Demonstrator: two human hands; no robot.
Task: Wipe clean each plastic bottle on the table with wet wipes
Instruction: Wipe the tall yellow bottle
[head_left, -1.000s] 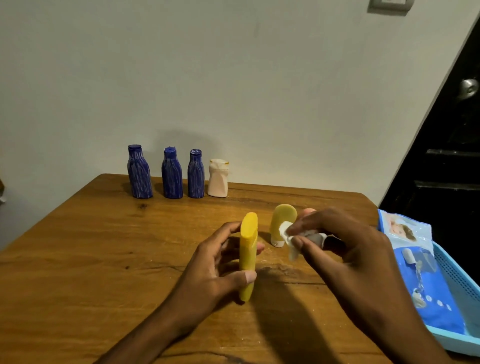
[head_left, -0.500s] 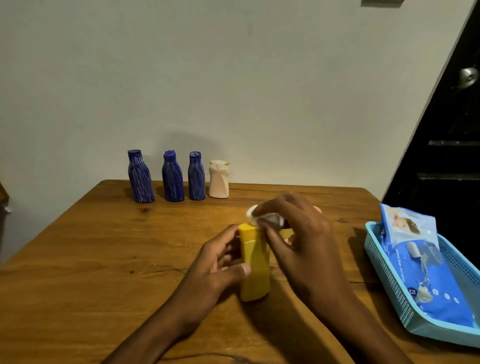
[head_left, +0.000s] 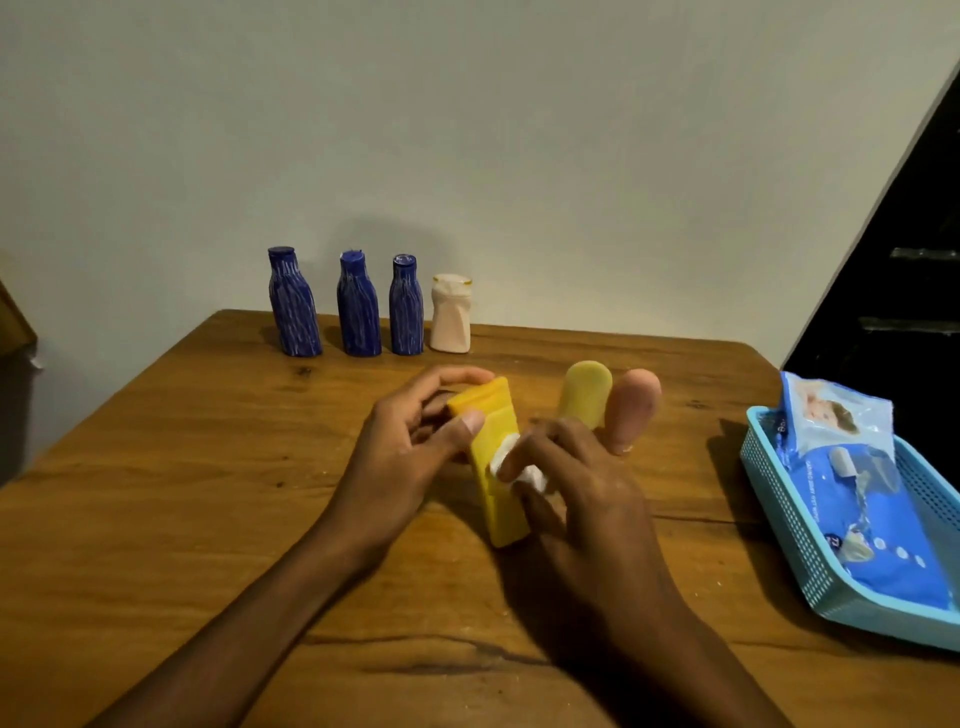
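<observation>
My left hand (head_left: 410, 452) grips a flat yellow bottle (head_left: 496, 499) near its top; the bottle leans back to the left with its base on the table (head_left: 156, 493). My right hand (head_left: 566, 483) pinches a crumpled white wet wipe (head_left: 524, 470) against the bottle's front face, about halfway down. Behind my right hand stand a pale yellow bottle (head_left: 584, 392) and a pink bottle (head_left: 631, 405), their lower parts hidden. Along the far edge stand three blue bottles (head_left: 293, 306) (head_left: 358, 309) (head_left: 406, 309) and a cream bottle (head_left: 451, 317).
A light blue plastic basket (head_left: 779, 525) sits at the table's right edge with a blue pack of wet wipes (head_left: 872, 499) lying in it. A pale wall rises behind the table. A dark door stands at the far right.
The yellow bottle has turned from edge-on to face-on and tilted back to the left. My right hand carried the wipe to its top, then slid down to mid-face.
</observation>
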